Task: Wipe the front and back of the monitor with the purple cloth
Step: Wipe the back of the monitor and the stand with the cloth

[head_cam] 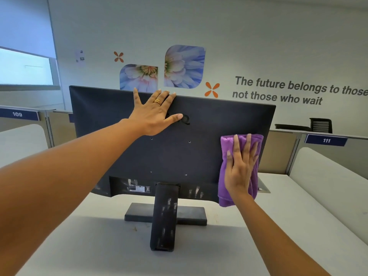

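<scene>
The monitor (169, 148) stands on the pale worktop (89, 246) with its dark back panel toward the camera, leaning slightly away at the top. Its stand (164, 216) rises from a flat rectangular base (191, 215), and both carry pale smudges (dust or fingermarks, hard to tell which).

The left hand (153, 114) lies flat against the upper middle of the monitor's back, its fingers (137, 96) spread apart and reaching the top edge; a gold ring (157, 102) sits on one of them. Nothing is gripped in it.

The right hand (240, 170) presses the purple cloth (229, 188) against the monitor's back near its right edge, low down. The fingers (248, 144) are extended and slightly apart, laid flat over the cloth rather than clamped round it. The cloth is bunched and hangs past the monitor's lower edge.

Behind the monitor, the wall bears flower pictures (184, 66) and dark lettering (298, 90).
</scene>
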The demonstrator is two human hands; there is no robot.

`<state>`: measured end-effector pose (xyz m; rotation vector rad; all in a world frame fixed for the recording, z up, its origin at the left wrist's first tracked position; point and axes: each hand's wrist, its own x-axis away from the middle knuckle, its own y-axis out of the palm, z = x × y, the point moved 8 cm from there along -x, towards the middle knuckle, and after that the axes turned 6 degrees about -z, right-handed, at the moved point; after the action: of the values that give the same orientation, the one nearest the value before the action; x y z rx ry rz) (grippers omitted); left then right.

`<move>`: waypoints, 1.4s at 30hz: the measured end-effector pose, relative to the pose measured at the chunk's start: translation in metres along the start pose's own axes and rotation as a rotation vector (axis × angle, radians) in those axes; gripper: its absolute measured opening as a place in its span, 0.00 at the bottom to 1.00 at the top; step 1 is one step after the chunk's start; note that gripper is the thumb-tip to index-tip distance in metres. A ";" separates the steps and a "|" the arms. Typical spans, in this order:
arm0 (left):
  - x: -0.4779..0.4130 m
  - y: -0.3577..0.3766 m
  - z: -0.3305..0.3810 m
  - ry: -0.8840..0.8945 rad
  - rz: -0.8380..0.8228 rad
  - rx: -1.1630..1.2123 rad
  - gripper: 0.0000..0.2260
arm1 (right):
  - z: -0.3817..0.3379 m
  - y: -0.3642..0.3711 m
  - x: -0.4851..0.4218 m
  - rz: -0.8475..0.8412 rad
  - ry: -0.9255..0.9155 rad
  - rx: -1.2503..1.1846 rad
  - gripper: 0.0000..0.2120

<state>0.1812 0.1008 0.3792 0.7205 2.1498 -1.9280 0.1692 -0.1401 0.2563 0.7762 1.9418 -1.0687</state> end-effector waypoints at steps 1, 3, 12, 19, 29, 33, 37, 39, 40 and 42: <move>-0.001 -0.002 -0.004 0.002 -0.005 0.001 0.32 | -0.012 0.001 -0.004 0.013 -0.020 0.030 0.23; 0.002 -0.005 -0.014 -0.010 0.003 0.016 0.31 | -0.035 0.005 -0.010 0.030 -0.069 0.087 0.22; 0.025 0.001 -0.070 -0.052 0.148 0.024 0.31 | -0.145 0.049 0.016 -0.092 -0.551 0.312 0.33; 0.036 0.006 -0.117 -0.121 0.199 0.057 0.31 | -0.168 0.101 0.079 -0.349 -0.862 0.507 0.38; 0.054 0.010 -0.191 -0.216 0.231 0.066 0.29 | -0.194 0.101 0.064 -0.190 -0.930 0.665 0.39; 0.056 0.011 -0.209 -0.187 0.206 0.135 0.26 | -0.218 0.085 0.024 -0.044 -0.661 0.505 0.40; 0.056 0.013 -0.218 -0.109 0.187 0.193 0.25 | -0.255 0.091 0.012 -0.021 -0.560 0.322 0.38; 0.056 0.017 -0.226 -0.103 0.171 0.199 0.26 | -0.274 0.105 0.020 -0.049 -0.580 0.282 0.38; 0.056 0.020 -0.229 -0.105 0.161 0.196 0.27 | -0.284 0.115 0.028 -0.076 -0.615 0.287 0.38; 0.057 0.022 -0.234 -0.104 0.147 0.186 0.28 | -0.300 0.138 0.048 -0.157 -0.717 0.346 0.37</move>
<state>0.1865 0.3427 0.3713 0.7669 1.8222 -2.0559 0.1533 0.1931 0.2647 0.3346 1.2335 -1.5465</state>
